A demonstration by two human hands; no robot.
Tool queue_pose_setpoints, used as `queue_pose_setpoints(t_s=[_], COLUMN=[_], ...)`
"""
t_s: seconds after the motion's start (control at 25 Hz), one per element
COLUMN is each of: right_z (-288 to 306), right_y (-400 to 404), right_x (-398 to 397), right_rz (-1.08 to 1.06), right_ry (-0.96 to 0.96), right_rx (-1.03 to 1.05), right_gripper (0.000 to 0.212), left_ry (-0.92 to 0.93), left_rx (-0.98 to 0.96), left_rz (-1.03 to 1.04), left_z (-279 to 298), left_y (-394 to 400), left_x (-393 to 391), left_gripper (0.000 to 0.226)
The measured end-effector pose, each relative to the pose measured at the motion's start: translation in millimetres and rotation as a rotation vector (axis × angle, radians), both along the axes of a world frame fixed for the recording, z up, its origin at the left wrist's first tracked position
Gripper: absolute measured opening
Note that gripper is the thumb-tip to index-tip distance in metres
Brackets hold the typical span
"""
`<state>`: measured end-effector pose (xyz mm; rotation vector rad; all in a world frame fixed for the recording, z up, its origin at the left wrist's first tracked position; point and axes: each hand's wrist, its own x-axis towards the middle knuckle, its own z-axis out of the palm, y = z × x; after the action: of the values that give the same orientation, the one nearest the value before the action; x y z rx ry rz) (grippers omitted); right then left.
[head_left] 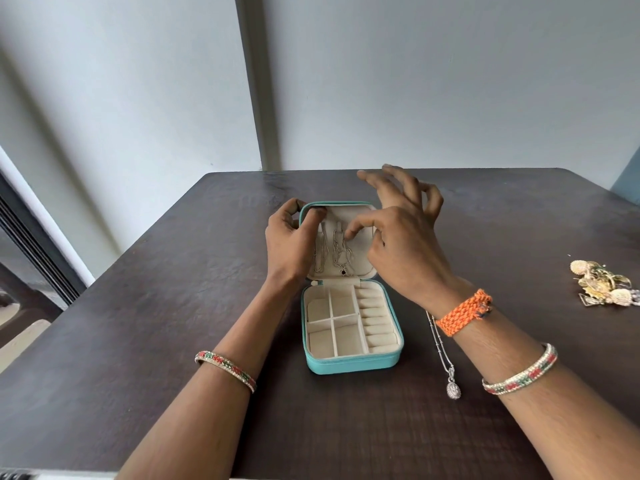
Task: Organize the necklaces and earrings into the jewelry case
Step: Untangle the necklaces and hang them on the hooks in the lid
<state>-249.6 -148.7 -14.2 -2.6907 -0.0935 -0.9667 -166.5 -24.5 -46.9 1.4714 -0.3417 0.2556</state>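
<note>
A teal jewelry case (349, 363) lies open mid-table, its cream compartments holding nothing. Its lid (362, 216) stands upright. Two silver necklaces (336, 254) hang inside the lid, one with a dark pendant at the bottom. My left hand (291, 237) grips the lid's top left corner. My right hand (405, 244) is at the lid's right side, its thumb touching the top of the right chain and its other fingers spread above the lid. Another silver necklace (453, 389) with an oval pendant lies on the table to the right of the case, partly under my right wrist.
A pile of gold earrings (601, 282) lies near the right edge of the dark wooden table (173, 306). The table's far edge meets a grey wall. Both wrists wear bangles, and the right also has an orange woven band.
</note>
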Motion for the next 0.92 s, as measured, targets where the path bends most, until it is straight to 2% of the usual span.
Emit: queue_pose_setpoints(t_s=[0.16, 0.28, 0.52, 0.76, 0.92], right_z=[-1, -1, 0, -4, -5], right_y=[5, 8, 6, 15, 11], right_x=[-2, -5, -5, -7, -5], right_rz=[0.007, 0.010, -0.008, 0.035, 0.029], right_ry=[0.189, 0.256, 0.236, 0.319, 0.258], right_rx=[-0.094, -0.139, -0.127, -0.154, -0.098], right_gripper=[0.041, 0.043, 0.046, 0.040, 0.044], left_ry=[0.008, 0.008, 0.039, 0.062, 0.114], left_rx=[-0.003, 0.018, 0.046, 0.040, 0.050], left_rz=[0.045, 0.057, 0.085, 0.064, 0.049], left_z=[0, -2, -4, -4, -6], left_y=[3, 3, 3, 2, 3], left_x=[3, 3, 6, 7, 11], left_gripper=[0.021, 0.018, 0.013, 0.011, 0.013])
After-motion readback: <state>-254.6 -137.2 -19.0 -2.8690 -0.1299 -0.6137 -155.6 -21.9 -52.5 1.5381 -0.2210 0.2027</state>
